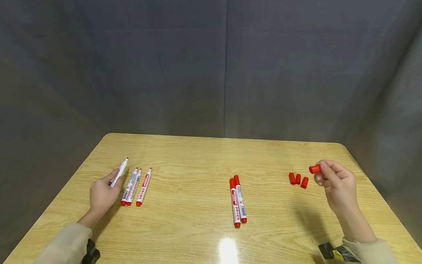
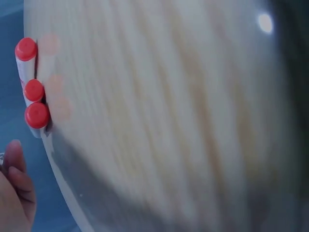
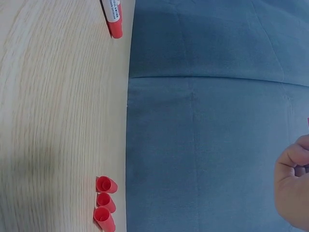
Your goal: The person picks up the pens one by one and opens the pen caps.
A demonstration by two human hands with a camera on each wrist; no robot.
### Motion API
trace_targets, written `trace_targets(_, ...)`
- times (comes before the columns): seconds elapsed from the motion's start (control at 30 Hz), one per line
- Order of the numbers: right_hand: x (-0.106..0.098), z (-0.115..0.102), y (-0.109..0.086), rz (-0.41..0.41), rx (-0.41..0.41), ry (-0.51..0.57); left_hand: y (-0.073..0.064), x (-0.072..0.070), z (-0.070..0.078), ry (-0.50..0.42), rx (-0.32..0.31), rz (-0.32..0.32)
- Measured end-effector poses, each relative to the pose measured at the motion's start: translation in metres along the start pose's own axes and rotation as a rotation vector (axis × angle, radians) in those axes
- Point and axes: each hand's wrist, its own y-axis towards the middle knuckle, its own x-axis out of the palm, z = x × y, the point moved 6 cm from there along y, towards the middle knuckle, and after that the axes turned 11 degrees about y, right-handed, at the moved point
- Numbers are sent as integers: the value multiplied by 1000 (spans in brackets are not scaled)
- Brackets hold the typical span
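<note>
My left hand (image 1: 104,193) grips an uncapped white marker (image 1: 119,172), its red tip pointing up and away. Just right of that hand, three more uncapped markers (image 1: 143,187) lie on the table with their red ends toward me; those red ends (image 2: 37,114) also show in the left wrist view. Between thumb and fingers, my right hand (image 1: 339,183) pinches a red marker cap (image 1: 314,169) above the table. To its left lie three loose red caps (image 1: 298,179), whose hollow ends (image 3: 104,184) face the right wrist camera.
Two capped red markers (image 1: 235,205) lie side by side near the middle of the wooden table (image 1: 184,227). A dark grey curtain (image 1: 171,73) stands behind the table and along both sides.
</note>
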Motion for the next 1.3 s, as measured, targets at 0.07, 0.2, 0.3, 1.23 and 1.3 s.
trace_targets(0.07, -1, 0, 0, 2, -1, 6, 0, 2, -1, 5, 6, -4)
trace_targets(0.2, -3, -2, -1, 15, -7, 4, -1, 6, -3, 18, 17, -24)
trace_targets(0.3, -2, -3, -1, 20, -10, 16, -2, 10, -6, 26, 13, -57)
trace_targets(1.23, -9, -15, -6, 37, -43, 114, -6, 29, -19, 82, -67, -453)
trace_targets(1.3, -9, -16, -6, 33, -43, 121, -6, 29, -18, 95, -49, -486)
